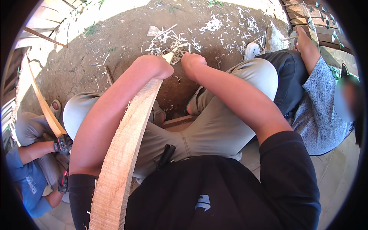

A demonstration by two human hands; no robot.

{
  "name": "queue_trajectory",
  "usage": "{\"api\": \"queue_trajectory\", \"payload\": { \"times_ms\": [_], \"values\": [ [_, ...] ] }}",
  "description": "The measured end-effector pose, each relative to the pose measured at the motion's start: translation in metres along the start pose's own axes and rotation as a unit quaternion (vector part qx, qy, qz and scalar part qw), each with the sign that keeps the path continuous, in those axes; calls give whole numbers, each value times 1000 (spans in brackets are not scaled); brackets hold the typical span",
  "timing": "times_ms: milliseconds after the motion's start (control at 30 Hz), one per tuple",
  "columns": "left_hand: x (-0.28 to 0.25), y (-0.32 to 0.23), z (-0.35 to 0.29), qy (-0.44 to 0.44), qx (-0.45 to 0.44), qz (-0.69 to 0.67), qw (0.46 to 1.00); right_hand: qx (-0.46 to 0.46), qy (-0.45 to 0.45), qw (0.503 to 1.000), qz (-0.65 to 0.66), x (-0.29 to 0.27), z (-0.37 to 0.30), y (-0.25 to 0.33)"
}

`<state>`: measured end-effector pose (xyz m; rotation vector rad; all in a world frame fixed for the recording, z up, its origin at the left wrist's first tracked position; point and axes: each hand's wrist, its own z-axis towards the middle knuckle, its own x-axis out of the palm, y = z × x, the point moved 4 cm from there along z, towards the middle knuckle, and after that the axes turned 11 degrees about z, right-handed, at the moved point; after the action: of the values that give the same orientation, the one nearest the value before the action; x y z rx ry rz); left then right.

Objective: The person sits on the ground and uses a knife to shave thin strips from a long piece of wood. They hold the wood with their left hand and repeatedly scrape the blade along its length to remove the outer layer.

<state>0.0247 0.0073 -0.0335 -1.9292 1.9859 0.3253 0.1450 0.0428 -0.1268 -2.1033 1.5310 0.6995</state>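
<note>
A long pale wooden plank (124, 153) with rough, splintery edges runs from the bottom of the view, along the inside of my left arm, up past my knees. My left hand (158, 67) is closed around it near its far end, and the narrow tip shows just beyond my fist. Close by on the right, my right hand (194, 63) is closed in a fist. A small light-coloured bit shows above that fist, but what it grips is mostly hidden. Curled wood shavings (168, 42) lie on the ground just past both hands.
At left, a person in gloves (63, 144) sits with another long wooden strip (45, 105). At right, a person in a patterned shirt (320, 111) holds a thin stick (289, 38). More shavings (212, 25) litter the dirt ground (122, 34). A wooden bar (178, 121) lies between my feet.
</note>
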Motion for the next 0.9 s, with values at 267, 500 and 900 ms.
{"api": "queue_trajectory", "payload": {
  "times_ms": [267,500,900],
  "values": [
    [-3,-4,1,-57,22,-23,998,101,-10,990,95,22,79,-24],
    [-4,7,5,-16,29,-8,999,-70,12,997,-10,12,85,-16],
    [0,8,6,-18,21,-11,1000,-137,19,982,-129,-52,-12,1]
  ]
}}
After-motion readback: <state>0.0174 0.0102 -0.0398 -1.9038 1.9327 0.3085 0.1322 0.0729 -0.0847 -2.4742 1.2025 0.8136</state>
